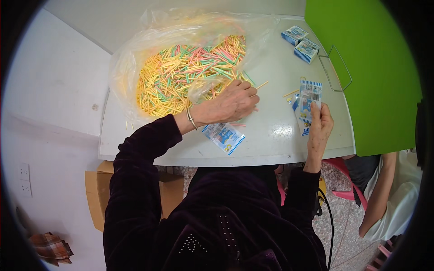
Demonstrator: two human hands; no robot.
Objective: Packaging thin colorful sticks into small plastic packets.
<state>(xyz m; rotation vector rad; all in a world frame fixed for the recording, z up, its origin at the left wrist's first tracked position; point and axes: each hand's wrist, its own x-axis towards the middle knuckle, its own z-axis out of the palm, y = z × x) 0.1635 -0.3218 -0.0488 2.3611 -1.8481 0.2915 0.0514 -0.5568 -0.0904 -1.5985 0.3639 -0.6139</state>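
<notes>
A large clear plastic bag [124, 58] lies opened on the table, full of thin yellow, pink and green sticks [181, 67]. At the bag's near right edge is my left hand [233, 101], its fingers curled together. A thin yellow stick [262, 85] pokes out past its fingertips; the rest of the grip is hidden. Below that wrist lies a blue-and-white packet [224, 137], partly covered by the hand. My right hand [319, 124] pinches another small blue-and-white packet [311, 92] between thumb and fingers. More packet film [296, 106] shows behind it.
Two small striped boxes [306, 49] stand at the far right, beside a wire stand [337, 67] and a green panel [357, 81]. A loose yellow stick [291, 93] lies near the right packet. Under the table sits a cardboard box [97, 194]. Another person's arm [379, 196] is at right.
</notes>
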